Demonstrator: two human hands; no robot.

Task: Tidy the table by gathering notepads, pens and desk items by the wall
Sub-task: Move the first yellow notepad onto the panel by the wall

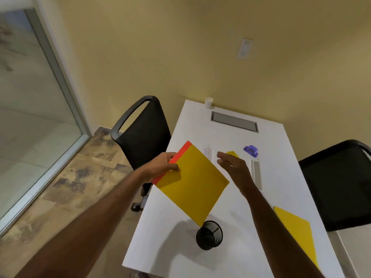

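Yellow notepad (192, 183), red-bound edge, pinched by left hand (160, 165) above white table (164, 247); right hand (234, 167) spread, empty. Beige wall (180, 57).

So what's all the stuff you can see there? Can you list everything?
yellow notepad with red binding: 1, yellow and red, held up over the table's middle
second yellow notepad: 1, yellow, flat at the table's right edge, partly behind the right arm
small yellow pad: 1, yellow, behind the right hand
mesh pen cup: 1, black, near end of the table
hole punch: 1, purple, right of centre
ruler: 1, grey, lying beside the right hand
white cup: 1, white, far corner by the wall
table: 1, white
office chairs: 2, black, one each side
left hand: gripping the notepad's red edge
right hand: open, empty
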